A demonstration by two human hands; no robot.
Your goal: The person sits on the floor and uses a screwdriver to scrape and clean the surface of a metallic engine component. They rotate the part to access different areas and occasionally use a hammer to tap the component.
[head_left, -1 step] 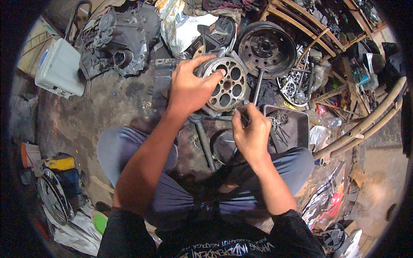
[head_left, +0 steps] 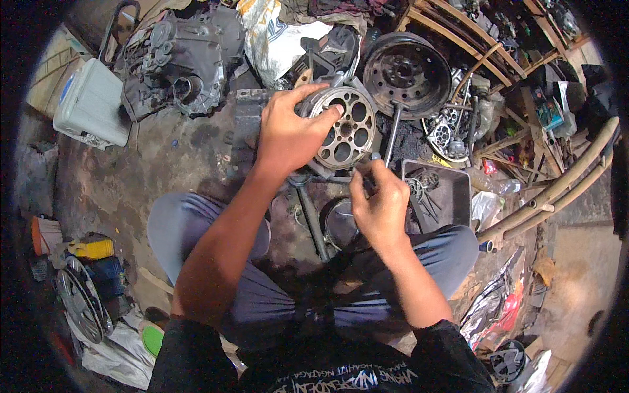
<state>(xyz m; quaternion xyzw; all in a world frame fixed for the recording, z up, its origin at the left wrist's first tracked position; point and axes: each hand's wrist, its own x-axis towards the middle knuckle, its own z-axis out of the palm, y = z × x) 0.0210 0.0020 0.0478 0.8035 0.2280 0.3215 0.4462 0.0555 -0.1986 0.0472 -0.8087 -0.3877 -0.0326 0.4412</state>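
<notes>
A round metal plate with large holes [head_left: 356,121] sits on a dark metal assembly beneath it. My left hand [head_left: 295,131] is closed on this plate, thumb across its face and fingers over its upper left rim. Just below the plate's lower right, my right hand [head_left: 379,206] has its fingers curled around something small and dark that I cannot make out. A long metal bar [head_left: 395,131] stands slanting to the right of the plate. Below, a thick metal tool [head_left: 311,223] lies beside a round dark container [head_left: 339,226] between my knees.
A large engine casing [head_left: 170,59] and a grey plastic container [head_left: 88,105] are at upper left. A black wheel rim [head_left: 413,72] is behind the plate. A metal tray [head_left: 458,190] holds small parts at right. Bamboo poles [head_left: 557,187] and wooden frames [head_left: 458,26] crowd the right side.
My right hand has shifted slightly to the left at the plate's lower edge. My left hand and the plate look unmoved.
</notes>
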